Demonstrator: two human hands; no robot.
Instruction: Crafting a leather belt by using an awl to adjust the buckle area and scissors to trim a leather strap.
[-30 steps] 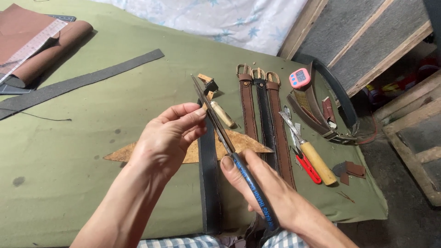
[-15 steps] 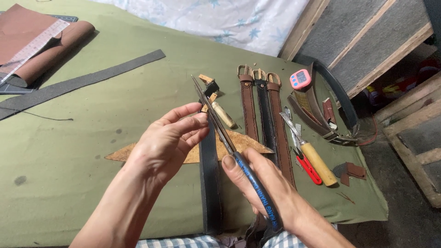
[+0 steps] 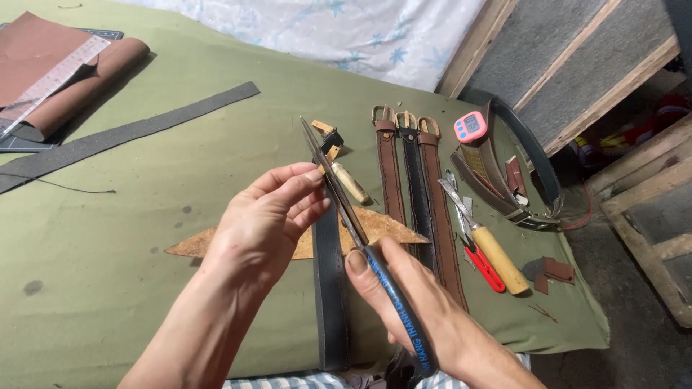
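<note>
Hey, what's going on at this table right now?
A person holds a long thin file over a green-covered table. The right hand grips its dark handle; the left hand pinches the blade. A dark leather strap lies under the hands, with three brown belts and a wooden-handled knife alongside.

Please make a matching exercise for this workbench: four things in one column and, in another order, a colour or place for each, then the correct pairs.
Things:
1. file
2. timer
3. ruler
4. snips

Descriptions:
A. pink, beside the belts
B. red, beside a wooden-handled knife
C. held in both hands
D. pale, lying on rolled brown leather

Pairs: 1-C, 2-A, 3-D, 4-B
</note>
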